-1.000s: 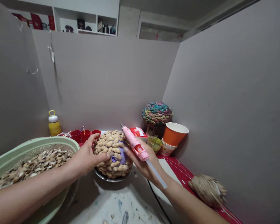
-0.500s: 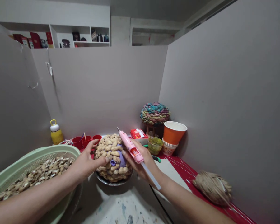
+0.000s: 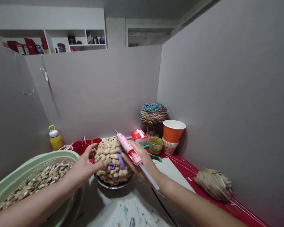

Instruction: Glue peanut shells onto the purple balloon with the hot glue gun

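A purple balloon (image 3: 122, 161), largely covered with peanut shells (image 3: 109, 154), sits in a metal bowl (image 3: 113, 187). My left hand (image 3: 88, 161) is spread against its left side, thumb on the shells near the balloon's knot. Held in my right hand (image 3: 142, 159) is a pink glue gun (image 3: 128, 147), its nozzle pointing up and left above the shells and a clear glue stick (image 3: 149, 177) sticking out behind. Fingers of that hand also touch the ball's right side. Left of the bowl, a green basket (image 3: 41, 158) holds many loose shells (image 3: 35, 183).
Red cups (image 3: 86, 144) and a yellow bottle (image 3: 56, 140) stand at the back left. A colourful woven piece (image 3: 153, 113), tissue pack (image 3: 139, 135), glass bowl (image 3: 155, 145) and orange paper cup (image 3: 173, 130) are behind my right hand. Twine (image 3: 213, 183) lies at right.
The view has turned slightly, shifting most things a little left in the picture. Both hands keep their places on the ball, and the glue gun is still held.
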Available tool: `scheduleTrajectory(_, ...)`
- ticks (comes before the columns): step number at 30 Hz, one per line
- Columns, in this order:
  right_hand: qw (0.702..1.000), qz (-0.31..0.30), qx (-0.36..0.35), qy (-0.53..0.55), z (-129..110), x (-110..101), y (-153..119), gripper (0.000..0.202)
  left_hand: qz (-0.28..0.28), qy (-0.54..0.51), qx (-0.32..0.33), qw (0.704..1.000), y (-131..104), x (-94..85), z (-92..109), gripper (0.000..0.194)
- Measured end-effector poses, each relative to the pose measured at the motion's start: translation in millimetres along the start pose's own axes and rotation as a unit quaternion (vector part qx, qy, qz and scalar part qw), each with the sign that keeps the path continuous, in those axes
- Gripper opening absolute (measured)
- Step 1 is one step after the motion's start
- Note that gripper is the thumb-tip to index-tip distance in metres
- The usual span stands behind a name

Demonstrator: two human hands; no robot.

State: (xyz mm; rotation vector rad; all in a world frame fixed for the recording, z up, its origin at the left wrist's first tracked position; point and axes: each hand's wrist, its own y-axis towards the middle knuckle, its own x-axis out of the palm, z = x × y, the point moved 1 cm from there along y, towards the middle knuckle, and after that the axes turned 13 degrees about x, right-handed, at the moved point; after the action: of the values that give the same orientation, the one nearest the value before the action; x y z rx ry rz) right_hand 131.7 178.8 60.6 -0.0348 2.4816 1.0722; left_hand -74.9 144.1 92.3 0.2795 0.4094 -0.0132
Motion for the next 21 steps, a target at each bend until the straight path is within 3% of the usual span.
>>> scheduleTrajectory(8, 1.0, -0.004, -0.002, 0.018, 3, 1, 1, 0.021, -0.006, 0.005, 0.01, 1.0, -2, 0.4, -1, 0.085)
scheduleTrajectory(13, 1.0, -0.004, 0.002, 0.03, 4, 0, 1, 0.018, 0.023, 0.017, -0.008, 1.0, -12, -4.0, 19, 0.075)
scheduleTrajectory(17, 0.998, -0.008, 0.038, 0.041, 5, -4, 1, 0.015, 0.085, 0.011, 0.012, 0.996, -41, -11.6, 34, 0.062)
scheduleTrajectory(21, 0.996, 0.019, 0.064, 0.057, 3, -9, 2, 0.013, 0.114, -0.031, 0.036, 0.992, -91, -12.1, 13, 0.061)
